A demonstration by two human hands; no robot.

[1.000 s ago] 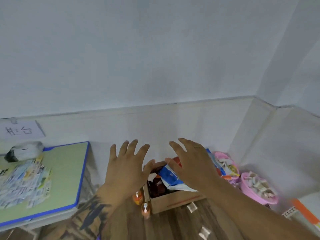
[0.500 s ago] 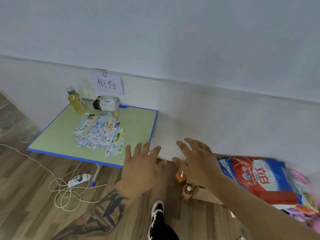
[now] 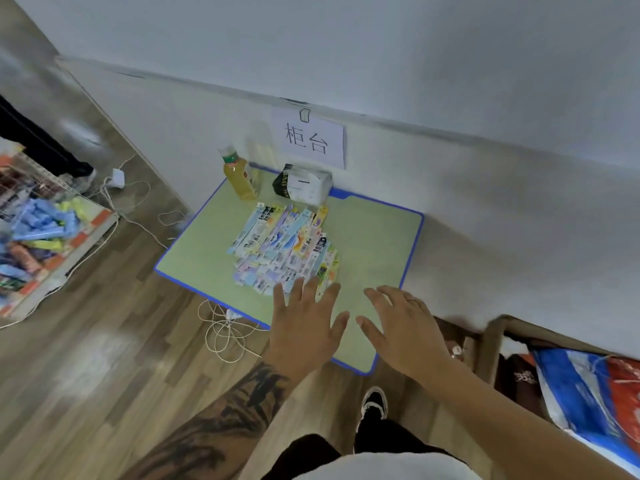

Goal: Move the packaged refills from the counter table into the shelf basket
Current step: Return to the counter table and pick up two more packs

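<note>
A pile of several long, flat packaged refills point(image 3: 284, 247) lies on the low green counter table point(image 3: 374, 237) with a blue rim. My left hand point(image 3: 304, 327) hovers over the table's near edge, fingers spread and empty, its fingertips just at the near end of the pile. My right hand point(image 3: 401, 327) is beside it to the right, also spread and empty, above bare table. At the far left a wire shelf basket point(image 3: 45, 216) holds several blue and yellow packages.
A yellow drink bottle point(image 3: 239, 178) and a white tissue pack point(image 3: 304, 183) stand at the table's back, under a paper sign point(image 3: 311, 140). Cables point(image 3: 221, 327) lie on the wood floor. A cardboard box point(image 3: 485, 344) and a blue-red bag point(image 3: 588, 386) sit at right. My shoe point(image 3: 374, 403) is below.
The view has swung left from the cardboard box to the counter table. Both open hands now reach over the table's near edge, close to the refill pile.
</note>
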